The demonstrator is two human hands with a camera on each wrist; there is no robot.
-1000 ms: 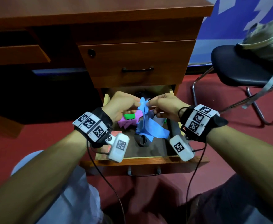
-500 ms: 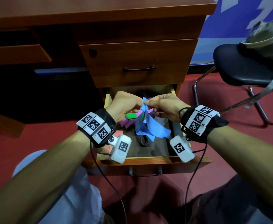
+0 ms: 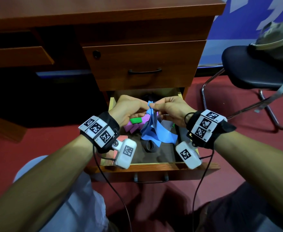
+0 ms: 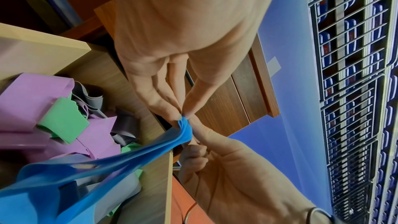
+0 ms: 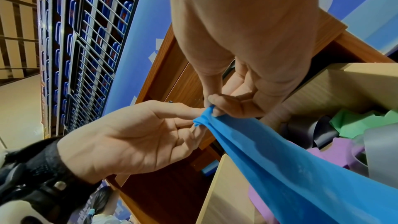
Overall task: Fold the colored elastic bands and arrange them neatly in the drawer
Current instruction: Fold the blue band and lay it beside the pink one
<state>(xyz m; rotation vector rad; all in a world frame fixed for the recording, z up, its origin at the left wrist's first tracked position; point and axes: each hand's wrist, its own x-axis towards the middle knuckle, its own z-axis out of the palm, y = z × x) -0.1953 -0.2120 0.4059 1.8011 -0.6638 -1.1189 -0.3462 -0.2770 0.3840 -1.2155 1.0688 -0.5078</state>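
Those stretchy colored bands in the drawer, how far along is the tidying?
Early, by the look of it. No neat stack shows: purple bands, a green band and grey bands lie jumbled in the open drawer. In hand: the left hand and right hand both pinch the bunched top of the blue band, which hangs unfolded. Left: folding it, then the rest.
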